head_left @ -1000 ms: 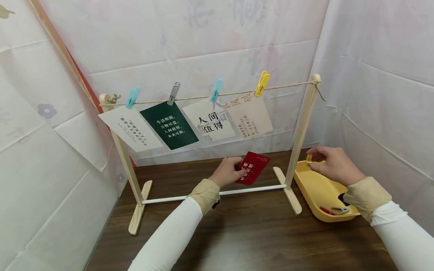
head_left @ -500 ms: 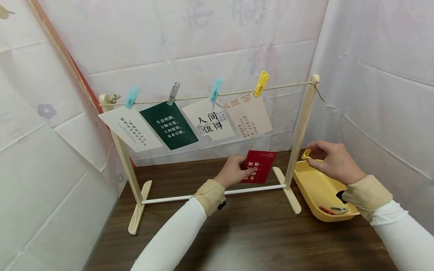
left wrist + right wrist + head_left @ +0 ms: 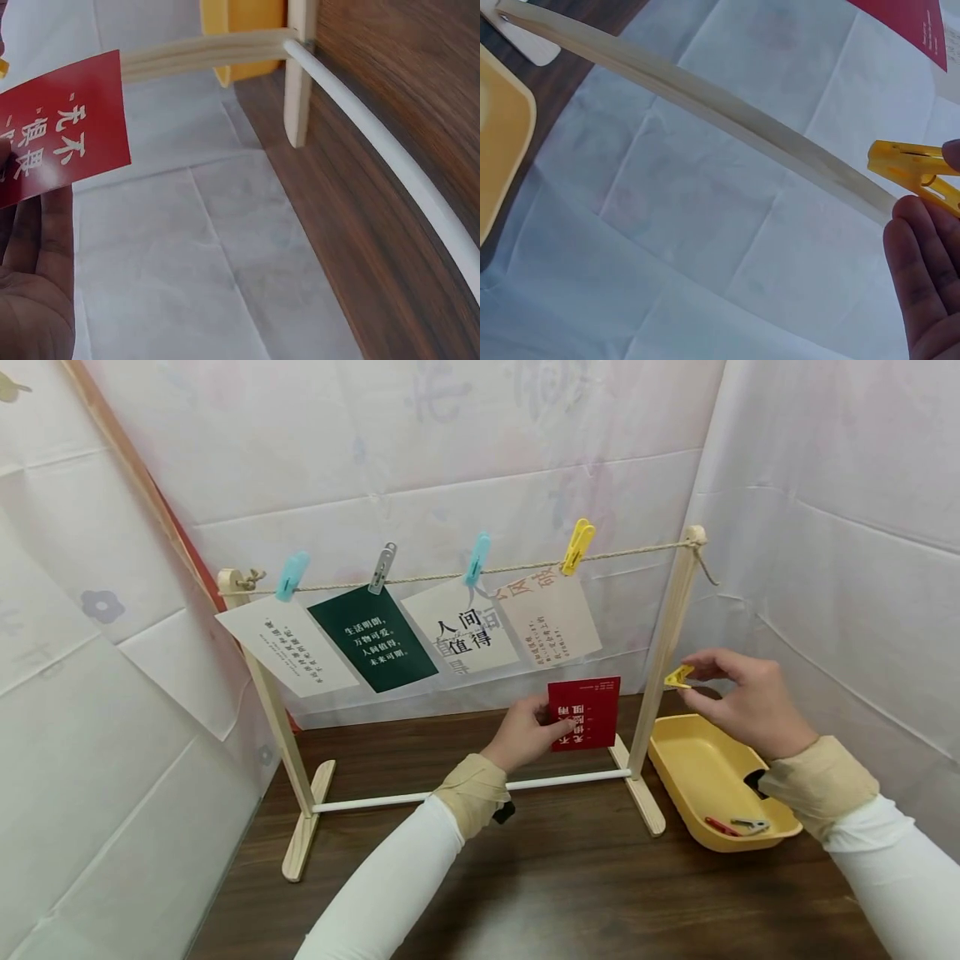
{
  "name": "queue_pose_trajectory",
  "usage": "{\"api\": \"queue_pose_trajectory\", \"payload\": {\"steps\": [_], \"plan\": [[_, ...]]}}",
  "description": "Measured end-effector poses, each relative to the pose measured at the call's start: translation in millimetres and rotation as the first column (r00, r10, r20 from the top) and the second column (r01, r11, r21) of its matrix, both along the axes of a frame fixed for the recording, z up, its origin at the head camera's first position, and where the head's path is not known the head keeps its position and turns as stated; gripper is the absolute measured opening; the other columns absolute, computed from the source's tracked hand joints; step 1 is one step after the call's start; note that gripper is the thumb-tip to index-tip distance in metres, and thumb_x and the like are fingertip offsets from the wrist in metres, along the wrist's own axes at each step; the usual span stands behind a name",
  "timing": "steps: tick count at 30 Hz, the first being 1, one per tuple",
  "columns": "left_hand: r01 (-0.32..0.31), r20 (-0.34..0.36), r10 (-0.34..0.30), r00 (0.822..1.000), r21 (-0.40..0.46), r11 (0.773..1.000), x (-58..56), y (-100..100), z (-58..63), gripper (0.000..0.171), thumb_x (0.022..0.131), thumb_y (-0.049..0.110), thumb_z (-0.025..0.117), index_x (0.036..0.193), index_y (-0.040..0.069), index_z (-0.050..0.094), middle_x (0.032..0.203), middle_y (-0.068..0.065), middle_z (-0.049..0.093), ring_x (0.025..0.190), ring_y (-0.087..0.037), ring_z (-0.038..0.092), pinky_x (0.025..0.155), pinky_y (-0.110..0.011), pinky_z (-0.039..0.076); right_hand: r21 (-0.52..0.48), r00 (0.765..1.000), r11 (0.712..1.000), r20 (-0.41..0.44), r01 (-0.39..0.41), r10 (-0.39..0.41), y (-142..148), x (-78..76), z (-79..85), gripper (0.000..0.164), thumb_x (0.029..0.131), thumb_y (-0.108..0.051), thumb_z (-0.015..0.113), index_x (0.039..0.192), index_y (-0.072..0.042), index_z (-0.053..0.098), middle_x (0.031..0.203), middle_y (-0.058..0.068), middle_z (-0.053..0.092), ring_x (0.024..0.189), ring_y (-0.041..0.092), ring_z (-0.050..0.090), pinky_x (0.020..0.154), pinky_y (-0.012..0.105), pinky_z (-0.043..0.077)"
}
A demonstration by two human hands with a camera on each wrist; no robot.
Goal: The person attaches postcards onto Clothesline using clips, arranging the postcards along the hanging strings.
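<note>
My left hand (image 3: 521, 733) pinches a red card (image 3: 583, 710) with white writing by its left side, thumb across the front, below the rope and left of the right post. My right hand (image 3: 753, 697) pinches a yellow clothespin (image 3: 678, 677) between thumb and fingers, just right of that post. In the right wrist view the clothespin (image 3: 911, 166) points away from the fingertips. Along the rope (image 3: 637, 554) hang a white card (image 3: 288, 643), a dark green card (image 3: 372, 639), a cream card (image 3: 461, 627) and a beige card (image 3: 551, 620), each under its own clothespin.
The rope runs between two wooden posts (image 3: 667, 627) joined low down by a white rod (image 3: 570, 779). A yellow tray (image 3: 675, 793) right of the stand holds a red clothespin (image 3: 722, 826) and a grey clothespin (image 3: 752, 827). Pale cloth (image 3: 847, 568) encloses the wooden table (image 3: 555, 877).
The red card has turned upright and moved right and upward with my left hand. My right hand has lifted the yellow clothespin higher above the tray, and its tip has turned leftward.
</note>
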State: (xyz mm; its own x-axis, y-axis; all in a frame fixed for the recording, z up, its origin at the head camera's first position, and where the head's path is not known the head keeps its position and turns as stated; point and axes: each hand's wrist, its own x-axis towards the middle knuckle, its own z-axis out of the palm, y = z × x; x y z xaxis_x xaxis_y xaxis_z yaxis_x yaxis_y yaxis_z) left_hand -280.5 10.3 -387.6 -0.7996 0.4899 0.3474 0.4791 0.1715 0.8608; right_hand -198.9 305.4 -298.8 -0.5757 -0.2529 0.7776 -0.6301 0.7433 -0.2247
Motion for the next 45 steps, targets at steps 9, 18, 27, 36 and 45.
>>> {"api": "queue_pose_trajectory", "payload": {"steps": [9,18,27,36,45], "plan": [[-0.031,0.039,0.027,0.999,0.098,0.995,3.3,6.3,11.0,0.024,0.090,0.010,0.075,0.113,0.006,0.071,0.096,0.000,0.074,0.087,-0.013,0.070,0.073,-0.032,0.058,-0.057,0.997,0.997,-0.060,-0.044,0.041,-4.1,2.3,17.9,0.038,0.063,0.016,0.079,0.098,0.003,0.072,0.088,0.013,0.073,0.082,-0.002,0.062,0.084,0.008,0.045],[-0.008,0.029,0.003,1.000,0.165,0.986,6.6,14.6,16.6,0.025,0.091,0.009,0.074,0.116,0.008,0.071,0.100,-0.001,0.075,0.087,-0.013,0.071,0.074,-0.032,0.058,-0.072,0.994,0.997,-0.101,-0.042,0.034,-8.1,4.2,28.7,0.044,0.060,0.019,0.083,0.099,0.003,0.072,0.089,0.014,0.073,0.085,-0.005,0.061,0.085,0.008,0.045],[-0.030,0.025,0.024,0.999,0.238,0.971,8.8,22.4,27.1,0.027,0.092,0.010,0.074,0.118,0.007,0.070,0.103,-0.003,0.074,0.090,-0.012,0.071,0.075,-0.031,0.058,-0.100,0.993,0.994,-0.118,-0.034,0.022,-11.4,6.1,37.4,0.045,0.058,0.022,0.081,0.098,0.005,0.072,0.089,0.015,0.073,0.086,-0.008,0.060,0.085,0.008,0.045],[-0.026,0.010,0.024,1.000,0.287,0.958,10.0,28.4,38.6,0.030,0.091,0.007,0.074,0.121,0.005,0.069,0.106,-0.005,0.074,0.093,-0.012,0.071,0.078,-0.032,0.058,-0.093,0.991,0.994,-0.126,-0.050,0.038,-15.5,9.4,54.0,0.038,0.063,0.020,0.079,0.099,0.009,0.071,0.090,0.017,0.074,0.087,-0.008,0.061,0.085,0.010,0.046],[-0.022,0.011,0.020,1.000,0.309,0.951,9.0,34.9,47.0,0.031,0.091,0.009,0.075,0.121,0.006,0.069,0.107,-0.004,0.074,0.094,-0.012,0.070,0.079,-0.032,0.058,-0.147,0.983,0.987,-0.179,-0.065,0.038,-22.4,10.6,67.3,0.037,0.062,0.023,0.076,0.097,0.015,0.069,0.088,0.024,0.072,0.084,-0.009,0.062,0.085,0.011,0.048]]}}
